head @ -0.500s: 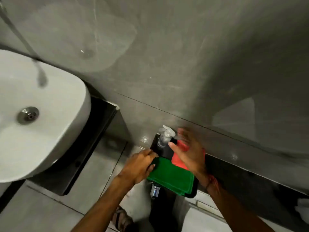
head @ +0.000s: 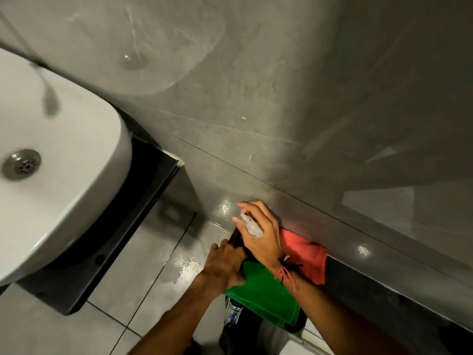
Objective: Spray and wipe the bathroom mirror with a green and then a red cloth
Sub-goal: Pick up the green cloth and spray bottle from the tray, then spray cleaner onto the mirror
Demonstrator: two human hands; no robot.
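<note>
A folded green cloth (head: 266, 301) lies on a small black stand (head: 298, 326) low in the head view, with a red cloth (head: 305, 254) beside it against the wall. My left hand (head: 225, 262) rests on the green cloth's near corner, fingers curled over its edge. My right hand (head: 261, 231) is closed round the white spray bottle (head: 249, 224), whose nozzle points left. No mirror shows in the frame.
A white washbasin (head: 58, 175) with a metal drain (head: 21, 163) sits on a dark counter (head: 122, 237) at the left. Grey glossy wall tiles (head: 307, 98) fill the upper view. A wet patch (head: 186, 267) shines on the tiled floor.
My right hand has moved left from the red cloth and closed round the spray bottle. My left hand stays on the green cloth. The head camera has shifted closer.
</note>
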